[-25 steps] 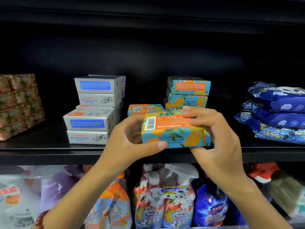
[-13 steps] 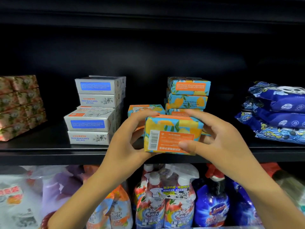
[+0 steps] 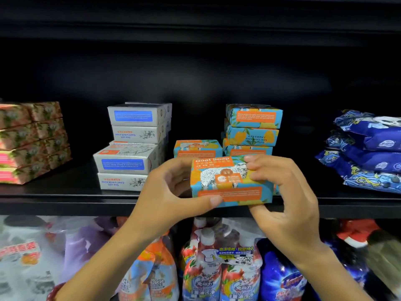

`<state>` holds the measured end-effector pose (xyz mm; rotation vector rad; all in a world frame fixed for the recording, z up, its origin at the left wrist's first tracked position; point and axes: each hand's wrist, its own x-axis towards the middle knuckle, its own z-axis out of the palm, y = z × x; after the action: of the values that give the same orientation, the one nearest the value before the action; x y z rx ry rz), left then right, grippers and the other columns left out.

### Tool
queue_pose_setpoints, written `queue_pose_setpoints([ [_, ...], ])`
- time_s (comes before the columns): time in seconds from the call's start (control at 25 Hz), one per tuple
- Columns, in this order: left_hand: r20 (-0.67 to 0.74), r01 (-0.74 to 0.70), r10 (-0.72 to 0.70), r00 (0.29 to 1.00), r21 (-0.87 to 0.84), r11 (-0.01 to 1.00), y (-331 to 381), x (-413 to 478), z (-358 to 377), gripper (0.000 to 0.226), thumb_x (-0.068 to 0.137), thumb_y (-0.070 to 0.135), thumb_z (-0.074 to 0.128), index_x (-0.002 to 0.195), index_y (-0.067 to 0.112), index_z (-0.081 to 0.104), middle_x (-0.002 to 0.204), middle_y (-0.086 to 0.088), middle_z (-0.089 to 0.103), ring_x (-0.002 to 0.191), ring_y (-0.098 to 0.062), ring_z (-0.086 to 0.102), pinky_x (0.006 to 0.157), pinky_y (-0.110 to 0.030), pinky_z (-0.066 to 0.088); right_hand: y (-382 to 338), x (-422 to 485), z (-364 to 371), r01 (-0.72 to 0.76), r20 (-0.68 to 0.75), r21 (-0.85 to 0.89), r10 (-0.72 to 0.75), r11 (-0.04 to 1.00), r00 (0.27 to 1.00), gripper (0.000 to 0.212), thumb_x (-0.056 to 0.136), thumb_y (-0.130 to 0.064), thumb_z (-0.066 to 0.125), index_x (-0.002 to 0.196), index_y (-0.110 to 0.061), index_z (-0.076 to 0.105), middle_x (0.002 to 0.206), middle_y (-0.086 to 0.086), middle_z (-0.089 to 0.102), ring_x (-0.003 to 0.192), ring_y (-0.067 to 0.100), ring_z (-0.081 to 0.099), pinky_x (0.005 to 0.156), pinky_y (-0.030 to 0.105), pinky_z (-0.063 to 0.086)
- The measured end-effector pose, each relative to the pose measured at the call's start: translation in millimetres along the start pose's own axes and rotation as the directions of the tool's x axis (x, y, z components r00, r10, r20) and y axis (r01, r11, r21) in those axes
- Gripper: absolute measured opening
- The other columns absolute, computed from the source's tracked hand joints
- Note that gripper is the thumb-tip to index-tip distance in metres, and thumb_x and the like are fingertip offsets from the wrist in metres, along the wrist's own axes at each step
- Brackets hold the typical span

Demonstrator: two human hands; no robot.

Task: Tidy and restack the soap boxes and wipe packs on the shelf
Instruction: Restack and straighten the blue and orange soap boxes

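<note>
Holding the goat soap box (image 3: 230, 181) between both hands, I see it at the front edge of the black shelf (image 3: 65, 197), its sheep-printed face turned up toward me; whether it touches the shelf I cannot tell. My left hand (image 3: 167, 192) grips the left end, thumb curled along the lower front edge. My right hand (image 3: 288, 205) pinches the right end, fingers over the top corner and thumb beneath. It is a flat, glossy cardboard brick in orange, blue and yellow. Just behind it sit a single matching box (image 3: 197, 147) and a stack of matching boxes (image 3: 252, 127). Left of those stand white soap boxes (image 3: 130, 148) with blue labels, stacked askew, then floral boxes (image 3: 30, 140). Soft, crinkled blue wipe packs (image 3: 368, 153) lie piled at far right. Plastic spray bottles (image 3: 217, 272) crowd the level beneath
</note>
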<state>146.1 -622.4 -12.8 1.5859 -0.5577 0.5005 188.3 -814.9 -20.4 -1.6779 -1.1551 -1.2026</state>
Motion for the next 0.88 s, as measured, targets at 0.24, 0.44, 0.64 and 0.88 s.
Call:
queue_pose_setpoints([
  [0.24,-0.212,-0.073,0.094,0.973,0.106,0.992,10,19,-15,0.046,0.054,0.031,0.08,0.098,0.022,0.067,0.094,0.006,0.074,0.089,-0.009,0.07,0.073,-0.016,0.053,3,-11,0,-0.113,-0.015,-0.064,0.112,0.992,0.994,0.028,0.081,-0.019,0.066,0.105,-0.005,0.062,0.109,0.002,0.059,0.111,0.008,0.053,0.096,0.016,0.04],
  [0.44,-0.312,-0.042,0.105,0.944,0.204,0.978,13,53,-21,0.029,0.067,0.028,0.083,0.093,0.024,0.069,0.092,0.008,0.074,0.088,-0.008,0.07,0.07,-0.02,0.056,8,-32,10,-0.19,0.211,-0.179,0.227,0.965,0.951,0.025,0.079,-0.024,0.069,0.1,-0.013,0.065,0.103,-0.006,0.062,0.101,0.004,0.054,0.088,0.016,0.042],
  [0.64,-0.355,0.019,0.109,0.929,0.34,0.94,-7,68,-14,0.025,0.076,0.028,0.078,0.095,0.015,0.068,0.087,0.007,0.074,0.081,-0.006,0.07,0.065,-0.02,0.056,11,-46,19,-0.133,0.286,-0.292,0.219,0.947,0.933,0.024,0.077,-0.026,0.066,0.098,-0.014,0.067,0.098,-0.007,0.062,0.095,0.005,0.054,0.082,0.021,0.044],
  [0.88,-0.428,0.114,0.101,0.898,0.449,0.886,-30,59,-5,0.028,0.086,0.043,0.063,0.106,0.023,0.062,0.095,0.013,0.07,0.085,0.003,0.066,0.067,-0.016,0.055,13,-48,21,-0.124,0.265,-0.286,0.202,0.95,0.943,0.022,0.077,-0.023,0.067,0.096,-0.013,0.067,0.096,-0.006,0.063,0.093,0.005,0.054,0.081,0.02,0.045],
])
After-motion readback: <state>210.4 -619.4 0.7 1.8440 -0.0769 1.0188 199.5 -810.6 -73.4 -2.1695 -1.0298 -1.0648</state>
